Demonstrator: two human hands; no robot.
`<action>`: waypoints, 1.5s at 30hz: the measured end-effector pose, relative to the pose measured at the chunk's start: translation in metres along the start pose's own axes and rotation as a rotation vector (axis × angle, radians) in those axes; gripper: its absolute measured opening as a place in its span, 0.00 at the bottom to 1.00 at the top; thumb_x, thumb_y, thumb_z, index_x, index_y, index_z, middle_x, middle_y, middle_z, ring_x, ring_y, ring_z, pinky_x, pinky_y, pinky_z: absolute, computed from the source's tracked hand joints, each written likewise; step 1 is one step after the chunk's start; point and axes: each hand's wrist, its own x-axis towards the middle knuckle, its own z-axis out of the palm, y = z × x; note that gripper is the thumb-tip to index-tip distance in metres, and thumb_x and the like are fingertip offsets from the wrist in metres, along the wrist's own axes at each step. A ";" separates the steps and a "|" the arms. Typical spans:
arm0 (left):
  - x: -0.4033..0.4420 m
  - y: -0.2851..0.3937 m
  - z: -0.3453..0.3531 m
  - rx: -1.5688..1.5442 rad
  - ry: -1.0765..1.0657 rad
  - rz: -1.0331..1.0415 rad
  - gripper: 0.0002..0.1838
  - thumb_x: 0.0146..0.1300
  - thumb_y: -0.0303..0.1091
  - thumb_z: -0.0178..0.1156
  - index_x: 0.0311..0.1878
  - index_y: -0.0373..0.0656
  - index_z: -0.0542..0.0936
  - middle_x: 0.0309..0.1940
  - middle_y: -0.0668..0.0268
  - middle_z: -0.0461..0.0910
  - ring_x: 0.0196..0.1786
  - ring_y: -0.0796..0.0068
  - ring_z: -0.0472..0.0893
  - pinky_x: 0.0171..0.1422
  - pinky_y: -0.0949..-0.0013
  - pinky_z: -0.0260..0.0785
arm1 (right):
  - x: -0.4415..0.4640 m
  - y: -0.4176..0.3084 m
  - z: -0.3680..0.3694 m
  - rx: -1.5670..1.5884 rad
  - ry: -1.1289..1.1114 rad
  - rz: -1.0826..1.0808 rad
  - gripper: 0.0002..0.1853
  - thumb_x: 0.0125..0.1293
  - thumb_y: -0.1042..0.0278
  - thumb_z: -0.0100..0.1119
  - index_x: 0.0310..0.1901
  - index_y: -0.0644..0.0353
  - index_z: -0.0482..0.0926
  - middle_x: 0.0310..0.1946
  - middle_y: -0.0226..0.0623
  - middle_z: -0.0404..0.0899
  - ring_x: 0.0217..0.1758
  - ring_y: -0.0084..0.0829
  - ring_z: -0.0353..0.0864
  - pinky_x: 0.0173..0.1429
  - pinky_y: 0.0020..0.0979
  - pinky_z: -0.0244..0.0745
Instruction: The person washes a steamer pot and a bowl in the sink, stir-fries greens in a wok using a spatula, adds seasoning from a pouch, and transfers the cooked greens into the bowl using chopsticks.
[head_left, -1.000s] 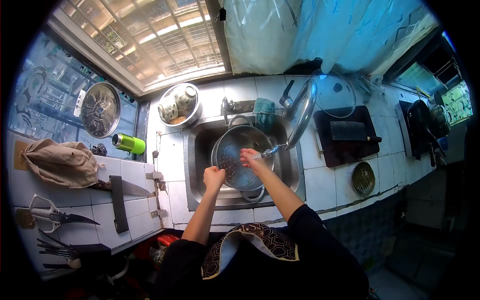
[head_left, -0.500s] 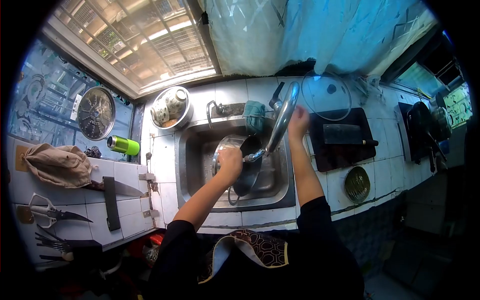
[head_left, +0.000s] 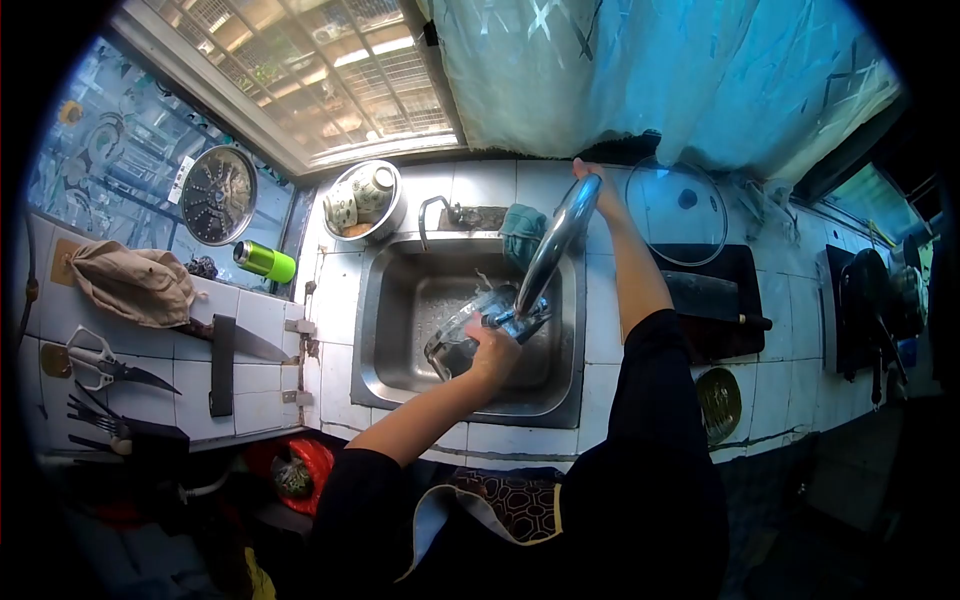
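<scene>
Clamping pot (head_left: 453, 352): left fingers (head_left: 474, 326); room toward sink's left edge (head_left: 366, 345); right fingers (head_left: 580, 168) unclear.

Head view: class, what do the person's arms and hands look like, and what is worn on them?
Dark, plain-looking sleeves leave the forearms bare. The left hand and right hand are ungloved, with nothing visible on the wrists.

Sink (head_left: 425, 290) sits centre; pot (head_left: 447, 352) is in it, left hand (head_left: 492, 348) on pot. Faucet (head_left: 560, 235) spout is over pot, right hand (head_left: 598, 188) at faucet's far end. Cloth (head_left: 522, 235) hangs on sink's back rim. Bowls (head_left: 368, 195) are in basin (head_left: 393, 218), behind-left. Right of sink: board (head_left: 735, 345), cleaver (head_left: 700, 297) on it, lid (head_left: 690, 225) behind, dish (head_left: 720, 405) before. Far left: knife (head_left: 258, 345), scissors (head_left: 100, 368) left of it.
</scene>
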 end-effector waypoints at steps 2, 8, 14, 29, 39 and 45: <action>-0.008 0.014 -0.009 0.150 0.109 0.006 0.21 0.52 0.31 0.48 0.41 0.20 0.76 0.39 0.31 0.74 0.38 0.35 0.78 0.39 0.39 0.72 | 0.004 0.003 -0.002 0.024 -0.193 0.036 0.29 0.65 0.44 0.45 0.21 0.64 0.77 0.23 0.52 0.77 0.32 0.45 0.78 0.36 0.40 0.67; -0.012 0.026 -0.025 0.291 0.077 -0.014 0.22 0.53 0.30 0.47 0.44 0.18 0.74 0.42 0.31 0.74 0.40 0.35 0.78 0.39 0.44 0.74 | -0.016 -0.018 -0.008 -0.368 0.016 -0.083 0.21 0.63 0.53 0.51 0.27 0.65 0.79 0.31 0.54 0.77 0.41 0.50 0.77 0.43 0.43 0.70; -0.026 0.007 -0.017 0.322 0.068 -0.081 0.22 0.54 0.30 0.46 0.44 0.17 0.73 0.43 0.30 0.73 0.39 0.35 0.78 0.39 0.44 0.74 | -0.058 -0.021 -0.010 -0.503 0.557 -0.193 0.18 0.58 0.57 0.53 0.39 0.67 0.75 0.37 0.53 0.75 0.40 0.51 0.74 0.47 0.45 0.68; -0.078 -0.015 0.001 0.249 0.225 -0.128 0.26 0.58 0.39 0.44 0.44 0.19 0.75 0.42 0.31 0.73 0.38 0.33 0.78 0.37 0.41 0.73 | -0.305 -0.042 0.160 1.187 0.587 1.559 0.18 0.65 0.59 0.47 0.51 0.61 0.66 0.43 0.42 0.73 0.43 0.41 0.75 0.47 0.45 0.74; -0.148 -0.069 0.015 0.048 0.566 -0.080 0.28 0.58 0.44 0.44 0.42 0.21 0.77 0.44 0.34 0.74 0.44 0.40 0.76 0.50 0.46 0.69 | -0.338 -0.129 0.201 2.120 -0.177 1.052 0.22 0.63 0.58 0.51 0.55 0.63 0.66 0.50 0.44 0.72 0.48 0.42 0.74 0.51 0.44 0.73; -0.246 -0.166 -0.028 -0.698 0.776 0.101 0.23 0.55 0.44 0.58 0.46 0.34 0.73 0.60 0.43 0.60 0.62 0.44 0.58 0.66 0.42 0.48 | -0.349 -0.161 0.213 2.298 -0.362 0.944 0.25 0.62 0.58 0.54 0.58 0.63 0.67 0.54 0.45 0.71 0.52 0.42 0.74 0.53 0.44 0.72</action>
